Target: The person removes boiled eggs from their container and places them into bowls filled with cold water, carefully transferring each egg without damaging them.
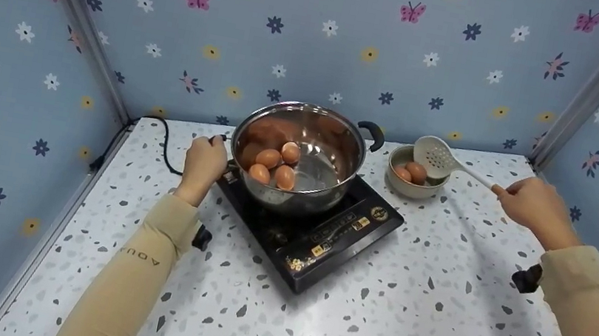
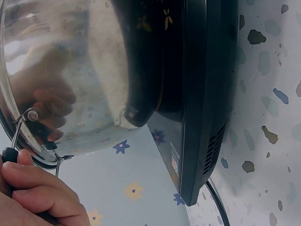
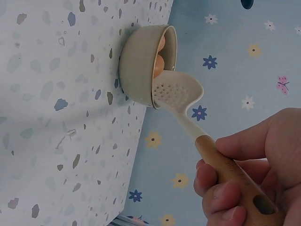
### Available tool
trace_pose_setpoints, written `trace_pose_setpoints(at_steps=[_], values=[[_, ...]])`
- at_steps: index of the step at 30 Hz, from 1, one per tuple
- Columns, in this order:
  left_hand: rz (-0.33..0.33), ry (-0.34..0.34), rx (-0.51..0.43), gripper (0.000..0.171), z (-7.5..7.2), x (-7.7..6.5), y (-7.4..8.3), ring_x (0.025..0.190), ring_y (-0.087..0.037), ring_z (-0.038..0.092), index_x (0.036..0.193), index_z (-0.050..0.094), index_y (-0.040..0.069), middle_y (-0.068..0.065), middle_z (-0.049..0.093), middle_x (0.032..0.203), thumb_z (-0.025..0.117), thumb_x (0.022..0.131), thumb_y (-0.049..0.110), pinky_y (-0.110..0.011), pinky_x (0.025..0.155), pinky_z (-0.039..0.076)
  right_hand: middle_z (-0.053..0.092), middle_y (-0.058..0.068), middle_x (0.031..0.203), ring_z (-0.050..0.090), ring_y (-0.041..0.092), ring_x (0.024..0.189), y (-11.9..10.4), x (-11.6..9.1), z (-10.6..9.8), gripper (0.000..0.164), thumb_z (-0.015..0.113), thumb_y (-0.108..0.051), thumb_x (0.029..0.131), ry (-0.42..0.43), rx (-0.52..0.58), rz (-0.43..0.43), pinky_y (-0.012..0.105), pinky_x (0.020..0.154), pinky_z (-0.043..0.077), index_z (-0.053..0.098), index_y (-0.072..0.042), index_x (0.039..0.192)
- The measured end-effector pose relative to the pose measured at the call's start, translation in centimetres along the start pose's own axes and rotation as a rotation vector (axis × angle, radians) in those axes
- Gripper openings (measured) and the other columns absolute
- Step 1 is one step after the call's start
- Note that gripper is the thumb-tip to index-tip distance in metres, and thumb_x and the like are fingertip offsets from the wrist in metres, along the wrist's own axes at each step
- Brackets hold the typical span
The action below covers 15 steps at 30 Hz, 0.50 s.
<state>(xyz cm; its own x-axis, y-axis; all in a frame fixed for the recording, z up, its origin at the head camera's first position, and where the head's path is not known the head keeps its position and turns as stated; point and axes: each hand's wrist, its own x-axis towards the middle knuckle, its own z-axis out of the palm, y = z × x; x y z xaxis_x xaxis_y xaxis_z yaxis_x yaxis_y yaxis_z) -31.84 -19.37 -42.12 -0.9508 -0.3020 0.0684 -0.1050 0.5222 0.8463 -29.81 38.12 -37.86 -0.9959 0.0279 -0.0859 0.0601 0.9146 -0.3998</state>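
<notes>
My left hand (image 1: 203, 166) grips the black side handle (image 2: 10, 155) of a steel pot (image 1: 295, 195). Inside the pot, several brown eggs (image 1: 268, 157) lie at the left side. In my right hand (image 1: 535, 209) is a white slotted spoon (image 1: 434, 156), held by its wooden handle (image 3: 225, 169). The spoon's perforated head is at the rim of a beige bowl (image 1: 413, 192), partly inside it. Brown eggs (image 1: 415, 172) sit in that bowl; in the right wrist view, its wall and the spoon's head hide part of the contents.
Under the pot is a black induction cooker (image 1: 307, 265) with gold markings. Its black cord (image 1: 165, 144) runs to the left edge of the speckled table (image 1: 370, 328). Flowered panels (image 1: 321, 42) stand behind and at both sides. The pot's other handle (image 1: 373, 135) points toward the bowl.
</notes>
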Motion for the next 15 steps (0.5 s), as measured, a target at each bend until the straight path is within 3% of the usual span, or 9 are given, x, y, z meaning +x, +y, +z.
trace_pose_setpoints(at_steps=[7, 15], values=[[-0.012, -0.028, -0.004, 0.042, -0.05, 0.07, 0.11, 0.063, -0.021, 0.04, 0.082, 0.046, 0.012, -0.007, 0.043, 0.075, 0.031, 0.118, 0.027, -0.039, 0.067, 0.039, 0.074, 0.026, 0.095, 0.061, 0.03, 0.071, -0.01, -0.24, -0.49, 0.06, 0.057, -0.042, 0.112, 0.025, 0.022, 0.029, 0.039, 0.059, 0.047, 0.07, 0.014, 0.129], [-0.018, -0.025, -0.005, 0.041, -0.02, 0.06, 0.03, 0.069, -0.024, 0.044, 0.085, 0.048, 0.01, -0.009, 0.045, 0.08, 0.032, 0.118, 0.027, -0.04, 0.07, 0.04, 0.069, 0.032, 0.11, 0.06, 0.03, 0.077, 0.0, -0.15, -0.9, 0.067, 0.055, -0.047, 0.112, 0.024, 0.08, 0.05, 0.04, 0.061, 0.049, 0.066, 0.015, 0.135]])
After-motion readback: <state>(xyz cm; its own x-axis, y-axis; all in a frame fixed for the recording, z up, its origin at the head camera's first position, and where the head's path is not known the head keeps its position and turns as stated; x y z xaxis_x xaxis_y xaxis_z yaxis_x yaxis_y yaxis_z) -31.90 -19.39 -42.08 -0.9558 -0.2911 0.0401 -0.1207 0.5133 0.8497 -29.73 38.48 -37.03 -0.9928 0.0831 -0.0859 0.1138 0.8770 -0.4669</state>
